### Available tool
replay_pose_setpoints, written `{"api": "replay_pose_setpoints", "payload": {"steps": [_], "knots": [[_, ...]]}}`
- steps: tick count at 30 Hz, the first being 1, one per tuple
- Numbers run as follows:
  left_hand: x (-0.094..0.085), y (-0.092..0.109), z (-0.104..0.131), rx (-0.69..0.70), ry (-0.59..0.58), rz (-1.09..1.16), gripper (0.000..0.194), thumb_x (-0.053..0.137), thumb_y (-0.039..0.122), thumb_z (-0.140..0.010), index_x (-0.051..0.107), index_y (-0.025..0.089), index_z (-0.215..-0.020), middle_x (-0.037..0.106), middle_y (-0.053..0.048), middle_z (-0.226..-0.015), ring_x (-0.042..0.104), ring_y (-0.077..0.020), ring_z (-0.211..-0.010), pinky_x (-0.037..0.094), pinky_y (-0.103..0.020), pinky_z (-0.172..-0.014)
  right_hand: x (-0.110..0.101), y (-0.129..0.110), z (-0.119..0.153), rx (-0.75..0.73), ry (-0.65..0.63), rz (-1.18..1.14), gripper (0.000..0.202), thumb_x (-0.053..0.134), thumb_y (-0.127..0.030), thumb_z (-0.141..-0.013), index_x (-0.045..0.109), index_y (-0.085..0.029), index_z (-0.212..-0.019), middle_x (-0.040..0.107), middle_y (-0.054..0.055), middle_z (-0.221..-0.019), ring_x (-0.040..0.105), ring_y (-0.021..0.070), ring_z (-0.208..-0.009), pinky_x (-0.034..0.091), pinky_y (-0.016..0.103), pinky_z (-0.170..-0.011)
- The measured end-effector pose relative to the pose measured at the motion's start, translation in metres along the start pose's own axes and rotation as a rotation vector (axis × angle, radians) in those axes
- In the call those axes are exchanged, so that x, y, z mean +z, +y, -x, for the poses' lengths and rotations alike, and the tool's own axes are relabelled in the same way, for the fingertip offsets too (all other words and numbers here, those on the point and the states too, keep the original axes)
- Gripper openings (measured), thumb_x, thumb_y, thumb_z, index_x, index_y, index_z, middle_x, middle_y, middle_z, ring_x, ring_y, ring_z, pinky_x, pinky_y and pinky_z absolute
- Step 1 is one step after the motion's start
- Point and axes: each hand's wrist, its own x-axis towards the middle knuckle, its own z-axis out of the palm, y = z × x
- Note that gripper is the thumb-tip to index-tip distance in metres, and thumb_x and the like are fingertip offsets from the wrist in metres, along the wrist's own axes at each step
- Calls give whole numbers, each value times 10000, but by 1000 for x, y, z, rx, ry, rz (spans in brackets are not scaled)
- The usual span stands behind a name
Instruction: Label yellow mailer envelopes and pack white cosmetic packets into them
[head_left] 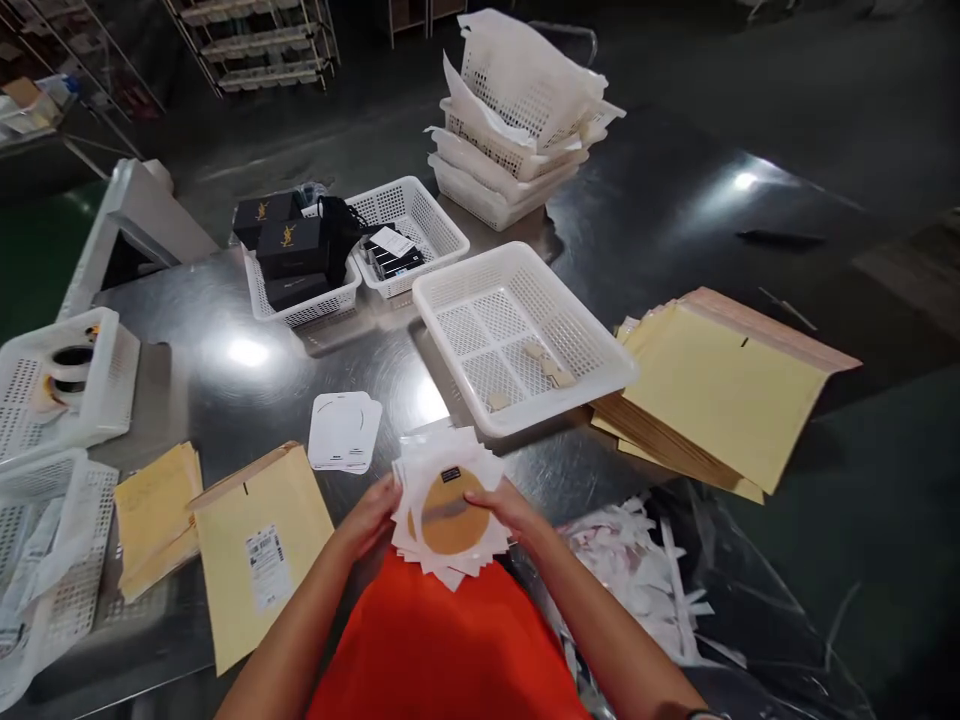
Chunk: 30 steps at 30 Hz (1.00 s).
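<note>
A fanned stack of white square sheets (413,455) is held between my two hands near the table's front edge. On the stack lies a round tan disc (450,528) with a small black label above it. My left hand (373,515) grips the stack's left side. My right hand (504,505) holds its right side, thumb resting on the disc. White rounded cards (344,431) lie to the left. Beyond the stack stands a white basket (525,400) with a few small tan pieces inside.
Yellow envelopes (727,385) are piled at right; another labelled envelope (225,560) lies left. Stacked baskets (502,190) and baskets with black boxes (291,245) stand at the back. More baskets (112,400) line the left. Paper strips (637,570) fill a clear bag at lower right.
</note>
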Motion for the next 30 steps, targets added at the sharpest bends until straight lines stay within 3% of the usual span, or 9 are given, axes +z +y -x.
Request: {"api": "replay_pose_setpoints", "payload": {"steps": [3, 6, 12, 15, 19, 22, 25, 27, 30], "knots": [[5, -6, 22, 54, 83, 430, 597, 684, 462, -726, 547, 188, -1238, 678, -123, -1225, 651, -280, -1093, 514, -410, -937, 30, -5, -6, -212, -100, 268, 462, 805, -374, -657, 692, -236, -1082, 720, 62, -1104, 652, 294, -1045, 490, 471, -983], [-1, -23, 37, 83, 275, 451, 465, 726, 349, -678, 607, 188, -1098, 697, -101, -1177, 631, -276, -1123, 483, -413, -990, 45, 0, -7, -285, -187, 487, 318, 760, -370, -719, 738, -238, -1007, 721, 66, -1087, 635, 294, -1060, 460, 468, -1010], [2, -85, 52, -15, 282, 411, 930, 738, 196, -621, 306, 188, -1444, 664, -163, -1232, 618, -272, -1162, 452, -434, -1026, 24, 47, -13, -331, -142, 606, 486, 842, -352, -573, 695, -217, -1016, 674, 87, -1105, 627, 272, -1020, 479, 421, -939], [9, -105, 46, -45, 354, 450, 867, 781, 217, -543, 440, 171, -1339, 604, -192, -1314, 581, -293, -1214, 459, -411, -1018, 16, 69, -19, -238, -73, 545, 596, 836, -316, -528, 634, -216, -1080, 672, 65, -1060, 641, 245, -928, 502, 392, -874], [10, -108, 35, 6, 364, 500, 619, 793, 367, -577, 581, 179, -1127, 668, -139, -1212, 610, -285, -1163, 458, -418, -1017, 22, 81, -31, -307, 19, 500, 494, 699, -310, -586, 599, -226, -1063, 665, 49, -1048, 620, 241, -965, 496, 375, -870], [6, -103, 33, 29, 354, 508, 581, 809, 403, -545, 601, 177, -1037, 705, -117, -1112, 630, -288, -1121, 471, -423, -998, 28, 80, -36, -346, -4, 535, 374, 619, -306, -639, 588, -228, -1003, 660, 20, -927, 616, 217, -899, 498, 352, -822], [2, -101, 38, -4, 336, 466, 522, 826, 378, -527, 637, 174, -968, 702, -142, -1123, 646, -307, -1075, 484, -438, -967, 23, 76, -32, -363, -58, 596, 266, 684, -306, -627, 607, -219, -866, 655, 12, -860, 610, 207, -830, 494, 329, -770], [3, -101, 43, -32, 338, 423, 522, 850, 329, -490, 649, 168, -945, 685, -163, -1160, 644, -320, -1071, 476, -448, -974, 16, 74, -26, -379, -87, 674, 329, 773, -309, -567, 640, -213, -853, 669, 33, -901, 614, 230, -858, 492, 350, -794], [9, -100, 47, -41, 385, 383, 679, 854, 345, -468, 603, 162, -1072, 649, -172, -1215, 620, -325, -1123, 460, -456, -1001, 8, 77, -21, -437, -56, 815, 518, 829, -320, -537, 659, -218, -1016, 661, 87, -1065, 595, 285, -1007, 461, 429, -918]]}}
